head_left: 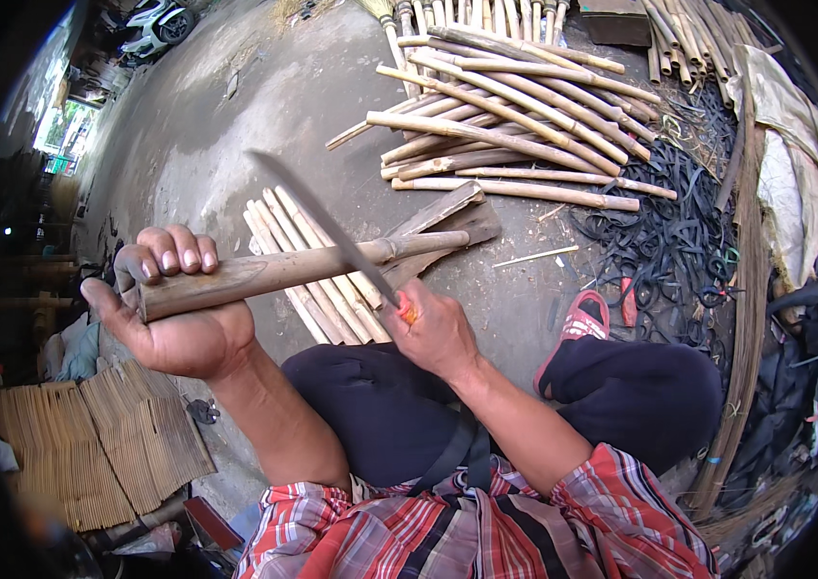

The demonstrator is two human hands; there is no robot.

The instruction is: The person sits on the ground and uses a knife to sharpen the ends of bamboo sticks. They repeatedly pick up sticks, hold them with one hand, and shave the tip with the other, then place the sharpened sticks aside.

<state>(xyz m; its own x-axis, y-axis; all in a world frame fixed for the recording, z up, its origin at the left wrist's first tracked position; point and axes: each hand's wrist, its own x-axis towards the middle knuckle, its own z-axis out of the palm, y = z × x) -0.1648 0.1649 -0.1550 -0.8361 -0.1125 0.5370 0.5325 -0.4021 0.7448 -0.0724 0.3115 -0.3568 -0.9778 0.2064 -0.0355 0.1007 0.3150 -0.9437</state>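
My left hand point(192, 314) is wrapped around the thick end of a bamboo pole point(274, 273), thumb set apart under the end. The pole slants up to the right, and its thin end appears to rest on a worn wooden block point(467, 205). In my right hand point(433, 333) is the orange handle of a long curved blade point(327, 222), with the fist closed round it. The blade crosses in front of the pole, its tip pointing up and left; its teeth or edge cannot be made out. Several pale bamboo sticks point(327, 304) lie side by side beneath the pole.
A heap of bamboo poles point(525, 116) lies ahead on the concrete floor point(187, 125). Black rubber strips point(640, 227) tangle at the right, beside a long bundle of thin sticks point(745, 289). Slatted bamboo pieces point(100, 439) sit at lower left. A motorbike point(160, 24) stands far left.
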